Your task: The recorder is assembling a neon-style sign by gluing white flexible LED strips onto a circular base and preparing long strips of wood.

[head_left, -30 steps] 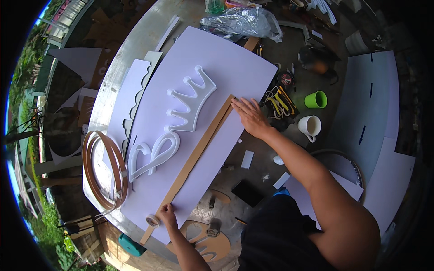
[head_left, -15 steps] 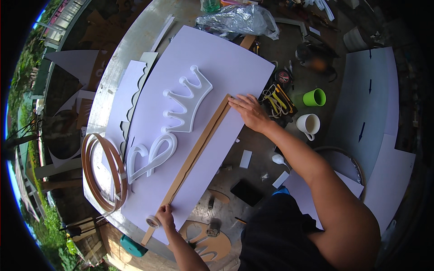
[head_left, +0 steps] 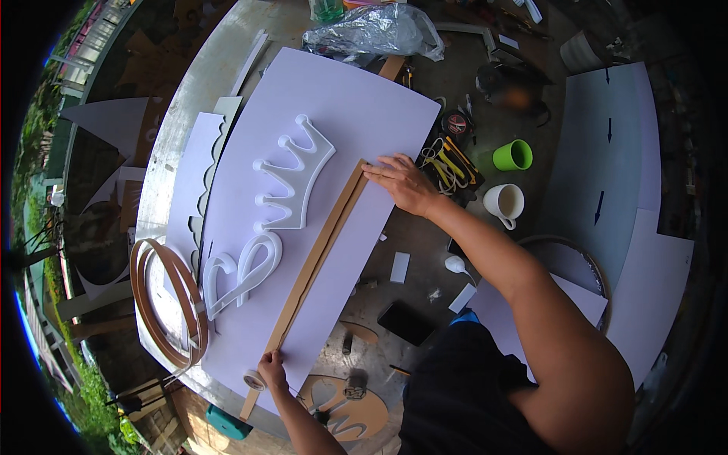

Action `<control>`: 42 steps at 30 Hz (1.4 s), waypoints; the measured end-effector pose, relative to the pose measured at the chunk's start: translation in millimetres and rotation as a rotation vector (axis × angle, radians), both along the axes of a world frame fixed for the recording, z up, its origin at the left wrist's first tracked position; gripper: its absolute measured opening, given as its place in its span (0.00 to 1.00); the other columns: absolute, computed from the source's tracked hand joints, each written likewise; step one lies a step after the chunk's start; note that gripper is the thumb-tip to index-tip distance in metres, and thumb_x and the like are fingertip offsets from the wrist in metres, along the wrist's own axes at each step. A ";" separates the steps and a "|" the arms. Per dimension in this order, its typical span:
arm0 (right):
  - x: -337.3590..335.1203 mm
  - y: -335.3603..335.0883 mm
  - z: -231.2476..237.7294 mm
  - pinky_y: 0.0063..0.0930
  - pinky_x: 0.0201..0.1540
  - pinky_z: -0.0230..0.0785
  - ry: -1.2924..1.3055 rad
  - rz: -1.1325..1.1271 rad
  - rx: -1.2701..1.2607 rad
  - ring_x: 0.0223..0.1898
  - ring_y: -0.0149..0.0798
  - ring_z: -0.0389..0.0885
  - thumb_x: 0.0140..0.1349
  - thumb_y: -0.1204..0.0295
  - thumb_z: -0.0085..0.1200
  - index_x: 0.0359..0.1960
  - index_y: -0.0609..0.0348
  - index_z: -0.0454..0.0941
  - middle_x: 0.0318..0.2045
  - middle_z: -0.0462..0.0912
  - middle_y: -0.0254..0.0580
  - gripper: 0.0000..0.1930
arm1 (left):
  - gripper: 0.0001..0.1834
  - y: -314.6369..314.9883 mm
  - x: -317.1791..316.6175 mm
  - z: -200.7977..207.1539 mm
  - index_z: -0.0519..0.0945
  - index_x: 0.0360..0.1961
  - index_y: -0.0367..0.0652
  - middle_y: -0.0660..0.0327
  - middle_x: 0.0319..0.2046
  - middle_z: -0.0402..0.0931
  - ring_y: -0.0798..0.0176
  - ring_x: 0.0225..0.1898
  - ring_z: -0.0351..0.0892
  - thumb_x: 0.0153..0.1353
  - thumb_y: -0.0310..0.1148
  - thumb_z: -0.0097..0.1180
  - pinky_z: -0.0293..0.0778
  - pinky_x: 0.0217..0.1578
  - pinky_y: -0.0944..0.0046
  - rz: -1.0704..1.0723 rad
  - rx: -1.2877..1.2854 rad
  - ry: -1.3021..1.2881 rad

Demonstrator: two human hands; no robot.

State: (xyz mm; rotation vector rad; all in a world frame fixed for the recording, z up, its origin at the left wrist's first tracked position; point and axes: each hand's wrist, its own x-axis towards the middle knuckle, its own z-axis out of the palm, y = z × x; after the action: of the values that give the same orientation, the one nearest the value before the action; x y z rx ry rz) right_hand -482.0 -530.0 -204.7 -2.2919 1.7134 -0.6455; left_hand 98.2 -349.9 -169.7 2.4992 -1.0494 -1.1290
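A long brown strip [head_left: 317, 256] with a darker, ragged-edged band along it lies diagonally on a large white sheet [head_left: 379, 102]. My right hand [head_left: 400, 184] rests at its far end, fingers stretched out and fingertips pressing on the strip. Near the other end, my left hand [head_left: 273, 371] is closed at the strip's edge; what its fingers pinch is hidden. A roll of tape [head_left: 254, 381] sits against that hand, over the strip. Left of the strip, a white crown-shaped piece [head_left: 294, 182] and a white looped letter-like piece [head_left: 246, 274] lie on the sheet.
Brown and white hoops [head_left: 171, 303] stand at the table's left edge. On the right are a green cup [head_left: 513, 155], a white mug [head_left: 503, 203], yellow-handled tools [head_left: 455, 163] and a black phone [head_left: 406, 323]. Crumpled clear plastic [head_left: 375, 32] lies at the back.
The whole view has shifted, so things appear a little farther left. Both hands keep about the same places on the strip, and the tape roll stays beside my left hand.
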 end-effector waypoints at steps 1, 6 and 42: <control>-0.3 0.1 -0.3 0.45 0.71 0.57 -0.012 0.000 -0.001 0.66 0.44 0.71 0.67 0.75 0.45 0.59 0.53 0.82 0.64 0.78 0.31 0.21 | 0.14 -1.4 -0.2 0.5 0.83 0.37 0.29 0.58 0.28 0.83 0.66 0.28 0.79 0.66 0.34 0.60 0.75 0.32 0.64 -0.026 0.014 -0.028; -3.1 -1.6 0.4 0.44 0.71 0.57 -0.005 0.006 -0.004 0.66 0.44 0.72 0.67 0.75 0.45 0.59 0.53 0.82 0.64 0.79 0.31 0.21 | 0.12 -6.0 -2.9 1.8 0.83 0.36 0.29 0.58 0.26 0.82 0.66 0.27 0.78 0.65 0.31 0.60 0.74 0.31 0.64 -0.061 0.026 -0.102; -22.3 -9.6 -4.9 0.43 0.71 0.57 0.192 0.148 0.028 0.67 0.48 0.69 0.57 0.85 0.46 0.69 0.49 0.73 0.69 0.73 0.29 0.34 | 0.14 -12.2 -31.9 14.2 0.85 0.36 0.37 0.53 0.32 0.86 0.55 0.34 0.85 0.61 0.39 0.64 0.78 0.39 0.55 0.008 -0.021 -0.184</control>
State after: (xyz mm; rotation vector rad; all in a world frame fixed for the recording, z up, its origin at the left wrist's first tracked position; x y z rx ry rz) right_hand -504.3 -539.6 -209.5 -2.5016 1.5980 -0.3805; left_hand 66.3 -362.0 -155.5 2.6279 -1.0886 -0.8950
